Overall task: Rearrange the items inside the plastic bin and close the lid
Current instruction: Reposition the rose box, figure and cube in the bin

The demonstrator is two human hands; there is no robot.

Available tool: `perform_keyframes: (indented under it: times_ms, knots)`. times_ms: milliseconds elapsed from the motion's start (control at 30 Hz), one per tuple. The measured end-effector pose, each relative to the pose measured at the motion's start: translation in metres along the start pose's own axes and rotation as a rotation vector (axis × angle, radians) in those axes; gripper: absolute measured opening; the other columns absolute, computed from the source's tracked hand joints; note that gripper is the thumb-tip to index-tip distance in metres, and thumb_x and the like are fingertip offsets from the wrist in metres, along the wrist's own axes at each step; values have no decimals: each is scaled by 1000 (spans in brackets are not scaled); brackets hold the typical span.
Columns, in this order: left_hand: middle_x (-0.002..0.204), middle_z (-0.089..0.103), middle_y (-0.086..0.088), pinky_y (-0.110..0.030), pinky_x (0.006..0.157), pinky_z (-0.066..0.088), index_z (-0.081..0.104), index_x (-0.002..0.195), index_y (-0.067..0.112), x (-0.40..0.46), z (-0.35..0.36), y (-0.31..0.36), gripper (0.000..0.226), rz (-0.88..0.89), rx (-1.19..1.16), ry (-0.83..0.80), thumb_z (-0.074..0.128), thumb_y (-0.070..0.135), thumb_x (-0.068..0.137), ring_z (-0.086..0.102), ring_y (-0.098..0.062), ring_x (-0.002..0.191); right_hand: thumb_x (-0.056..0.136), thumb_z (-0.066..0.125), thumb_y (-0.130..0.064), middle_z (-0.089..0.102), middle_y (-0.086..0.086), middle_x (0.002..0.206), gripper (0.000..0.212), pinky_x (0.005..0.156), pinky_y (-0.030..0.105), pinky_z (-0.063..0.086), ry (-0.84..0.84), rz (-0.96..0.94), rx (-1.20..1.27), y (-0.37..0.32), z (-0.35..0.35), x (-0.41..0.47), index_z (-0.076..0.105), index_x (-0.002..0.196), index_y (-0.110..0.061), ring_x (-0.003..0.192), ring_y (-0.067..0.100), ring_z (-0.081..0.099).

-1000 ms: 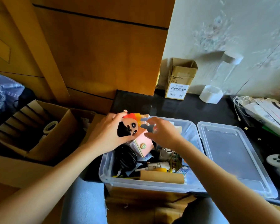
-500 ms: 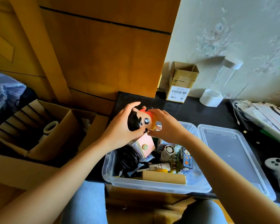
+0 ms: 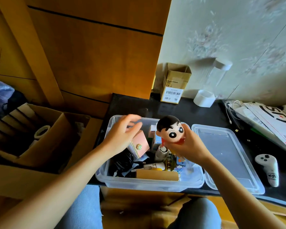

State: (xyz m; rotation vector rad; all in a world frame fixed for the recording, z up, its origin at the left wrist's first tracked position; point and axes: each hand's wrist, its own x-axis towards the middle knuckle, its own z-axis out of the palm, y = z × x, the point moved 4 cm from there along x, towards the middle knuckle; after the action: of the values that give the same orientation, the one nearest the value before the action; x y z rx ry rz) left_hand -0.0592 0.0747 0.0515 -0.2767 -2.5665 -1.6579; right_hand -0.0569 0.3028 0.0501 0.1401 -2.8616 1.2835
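A clear plastic bin (image 3: 149,185) stands on the black table edge in front of me, full of small items: a pink box (image 3: 139,146), black cables (image 3: 124,160), a brown cardboard piece (image 3: 157,174). Its clear lid (image 3: 224,154) lies flat to the bin's right. My right hand (image 3: 186,147) grips a cartoon boy figure (image 3: 171,130) with black hair and a red shirt, head up, above the bin's right half. My left hand (image 3: 122,135) hovers over the bin's left half with relaxed fingers, holding nothing.
An open cardboard box (image 3: 176,83) and a white cylinder (image 3: 204,100) stand at the wall. A white controller (image 3: 268,167) lies right of the lid, papers and cables (image 3: 261,118) behind it. A big carton with tape roll (image 3: 41,131) sits left.
The figure passed from both hands into my right hand alone and turned upright, facing me. My left hand let go and drew back to the left over the bin.
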Motion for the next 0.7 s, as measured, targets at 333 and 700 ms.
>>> perform_keyframes:
  times_ms: [333, 700]
  knots:
    - [143, 44, 5, -34, 116, 0, 26, 142, 29, -21, -4, -52, 81, 86, 963, -368, 53, 70, 77, 36, -18, 134, 77, 74, -34, 52, 6, 133, 84, 78, 30, 47, 156, 98, -205, 19, 6, -2, 23, 143, -23, 112, 25, 56]
    - [127, 56, -9, -44, 117, 2, 4, 149, 15, -13, 9, -46, 102, 127, 1314, -446, 64, 55, 77, 50, -24, 119, 84, 66, -25, 39, 5, 143, 52, 104, 36, 33, 252, -58, -399, -8, -3, -18, 46, 132, -19, 130, 24, 35]
